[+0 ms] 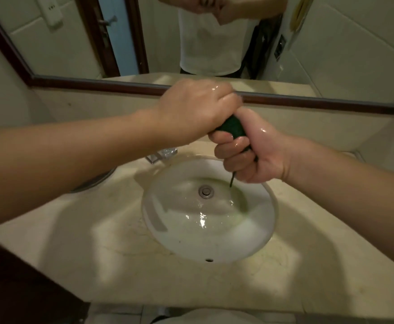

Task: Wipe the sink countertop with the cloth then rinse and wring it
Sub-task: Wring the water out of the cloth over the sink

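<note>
Cloth (232, 127) is being wrung: dark green, twisted into a tight roll, held in the air over the right half of the basin (256, 235), up and right of the drain (206, 192). Only a short stretch is being shown between the two fists; the rest is being hidden inside them. A thin dark strand is being seen hanging under the lower fist, either a cloth tail or run-off, cannot be told which

Step in hand is being judged as the last one, the wring. Wipe and rinse are being taken as done, given wet hands and water pooling in the basin

Next move, as a judgement: a harder counter-twist is being called for, with the cloth kept over the basin so the drip is being caught there and not on the countertop (86, 242); a regrip is likely being needed if water keeps coming

Left hand (196, 111): clenched round the upper end of the cloth, knuckles up, wet sheen

Right hand (249, 155): clenched round the lower end, fingers fully wrapped, sitting just under the left and touching it

Tap (161, 154) is being partly hidden behind the left forearm; no stream is being seen from it
</note>
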A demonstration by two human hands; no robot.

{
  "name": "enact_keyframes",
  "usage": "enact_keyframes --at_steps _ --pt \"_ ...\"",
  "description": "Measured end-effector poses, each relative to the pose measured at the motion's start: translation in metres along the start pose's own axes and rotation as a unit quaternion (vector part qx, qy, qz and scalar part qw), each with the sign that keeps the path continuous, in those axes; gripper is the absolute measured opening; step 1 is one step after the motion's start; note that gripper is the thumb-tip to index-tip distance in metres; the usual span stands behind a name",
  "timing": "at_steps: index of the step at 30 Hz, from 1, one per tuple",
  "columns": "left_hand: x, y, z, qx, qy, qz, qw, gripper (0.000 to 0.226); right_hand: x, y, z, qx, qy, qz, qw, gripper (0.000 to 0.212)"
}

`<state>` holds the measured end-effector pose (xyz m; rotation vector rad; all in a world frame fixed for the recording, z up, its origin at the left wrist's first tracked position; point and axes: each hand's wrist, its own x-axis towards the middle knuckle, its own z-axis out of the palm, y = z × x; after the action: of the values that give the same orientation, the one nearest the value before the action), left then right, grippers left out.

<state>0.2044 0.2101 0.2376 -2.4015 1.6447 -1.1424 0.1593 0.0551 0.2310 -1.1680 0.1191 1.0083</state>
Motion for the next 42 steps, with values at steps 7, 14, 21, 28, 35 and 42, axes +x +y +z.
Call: enact_keyframes --at_steps 7,14,21,28,35,42 --pt "0.009 0.008 0.029 0.026 -0.331 -0.163 0.929 0.005 0.043 0.013 -0.016 -0.164 0.293 -0.065 0.94 0.05" --pt "-0.004 0.0 0.04 -0.159 -0.392 -0.299 0.855 0.027 0.065 0.015 -0.017 -0.431 0.393 -0.199 0.787 0.035" --pt "-0.016 0.004 0.051 -0.329 -0.313 -0.422 0.785 0.019 0.066 0.007 -0.033 -0.56 0.342 -0.293 0.695 0.05" --pt "-0.027 0.021 0.075 -0.319 -0.325 -0.444 0.771 0.015 0.078 0.022 -0.055 -0.622 0.321 -0.291 0.652 0.047" --pt "-0.043 0.042 0.093 -0.201 -0.362 -0.358 0.837 0.016 0.083 0.057 -0.075 -0.503 0.272 -0.22 0.79 0.049" --pt "-0.106 0.078 0.107 -0.307 -0.346 -0.496 0.735 0.03 0.088 0.13 -0.131 -0.178 0.322 -0.066 0.928 0.052"
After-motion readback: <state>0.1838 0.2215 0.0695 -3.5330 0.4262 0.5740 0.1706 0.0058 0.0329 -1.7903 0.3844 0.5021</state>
